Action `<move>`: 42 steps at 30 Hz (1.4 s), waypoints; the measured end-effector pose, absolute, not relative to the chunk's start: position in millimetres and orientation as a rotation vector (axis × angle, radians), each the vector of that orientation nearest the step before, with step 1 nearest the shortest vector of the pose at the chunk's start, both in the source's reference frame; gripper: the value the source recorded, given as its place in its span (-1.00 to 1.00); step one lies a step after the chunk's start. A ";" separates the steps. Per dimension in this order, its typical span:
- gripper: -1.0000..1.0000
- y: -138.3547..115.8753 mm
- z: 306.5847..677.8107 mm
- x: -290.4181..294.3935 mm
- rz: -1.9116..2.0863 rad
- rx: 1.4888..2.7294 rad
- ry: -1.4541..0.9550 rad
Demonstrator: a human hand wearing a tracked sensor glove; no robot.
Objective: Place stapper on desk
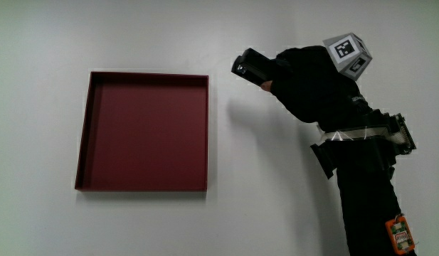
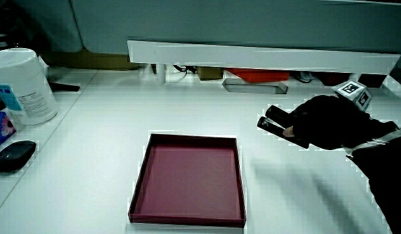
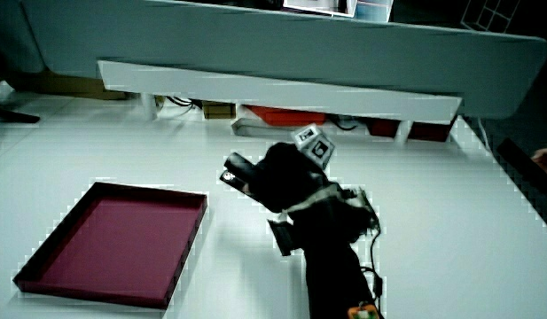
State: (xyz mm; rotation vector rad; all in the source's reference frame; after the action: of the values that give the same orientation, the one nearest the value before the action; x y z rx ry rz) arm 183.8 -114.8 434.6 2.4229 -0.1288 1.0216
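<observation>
A black stapler (image 1: 252, 67) sticks out of the gloved hand (image 1: 304, 82), which is shut on it and holds it above the white table beside the dark red tray (image 1: 144, 183). Its free end points toward the tray. In both side views the stapler (image 2: 275, 121) (image 3: 241, 172) hangs clear of the table surface, with the hand (image 2: 323, 121) (image 3: 291, 177) wrapped around its rear part. The patterned cube (image 1: 347, 55) sits on the back of the hand. The tray (image 2: 187, 218) (image 3: 105, 292) holds nothing.
A white wipes canister (image 2: 21, 84) and a black mouse (image 2: 14, 155) lie at the table's edge in a side view. A low white shelf (image 2: 252, 55) runs along the partition, with a red item (image 3: 286, 115) beneath it.
</observation>
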 end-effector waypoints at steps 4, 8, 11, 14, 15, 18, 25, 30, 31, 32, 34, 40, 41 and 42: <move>0.00 -111.3 451.6 195.0 1.017 2.410 -0.075; 0.00 -107.2 470.6 201.3 0.965 2.407 -0.022; 0.00 -105.1 483.2 203.8 0.933 2.397 -0.002; 0.00 -101.6 488.3 202.8 0.929 2.387 0.007; 0.00 -100.8 490.7 203.1 0.919 2.394 0.015; 0.00 -98.8 495.1 201.8 0.911 2.384 0.013; 0.00 -95.9 506.9 202.1 0.877 2.387 0.023; 0.00 -95.2 512.7 205.4 0.879 2.380 0.042; 0.00 -94.5 509.8 204.6 0.896 2.377 0.032; 0.00 -94.3 512.7 206.1 0.894 2.368 0.040; 0.00 -93.3 513.7 207.4 0.911 2.362 0.036; -0.31 -92.0 517.0 208.2 0.907 2.354 0.040; -0.38 -91.4 516.3 207.8 0.920 2.347 0.042; -0.44 -91.0 517.1 208.7 0.910 2.356 0.051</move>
State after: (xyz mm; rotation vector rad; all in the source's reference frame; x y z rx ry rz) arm 208.7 -91.0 517.1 2.3561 0.0505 0.9102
